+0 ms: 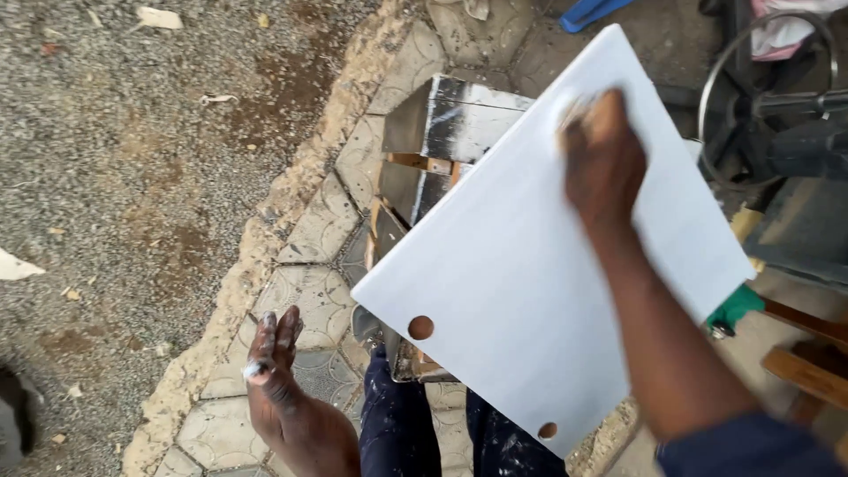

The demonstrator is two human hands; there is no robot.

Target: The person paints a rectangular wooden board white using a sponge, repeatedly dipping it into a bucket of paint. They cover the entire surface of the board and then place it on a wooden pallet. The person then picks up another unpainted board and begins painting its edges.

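A white flat panel (pixel 530 265) with two round holes (pixel 420 328) near its lower edge lies tilted across a black-and-white painted wooden stand (pixel 455 119). My right hand (pixel 603 155) presses on the panel's upper part with curled fingers. A pale blur sits at the fingertips, and I cannot tell if something is under them. My left hand (pixel 274 358) hangs free at the lower left, away from the panel. It holds nothing, its fingers are stretched out, and white smears mark the fingertips.
My legs in dark blue paint-spotted trousers (pixel 402 424) stand below the panel on patterned paving (pixel 322 230). Gravel ground (pixel 132 177) lies to the left past a rough kerb. A metal ring frame (pixel 760 97), a green object (pixel 733 307) and wooden pieces (pixel 808 371) crowd the right.
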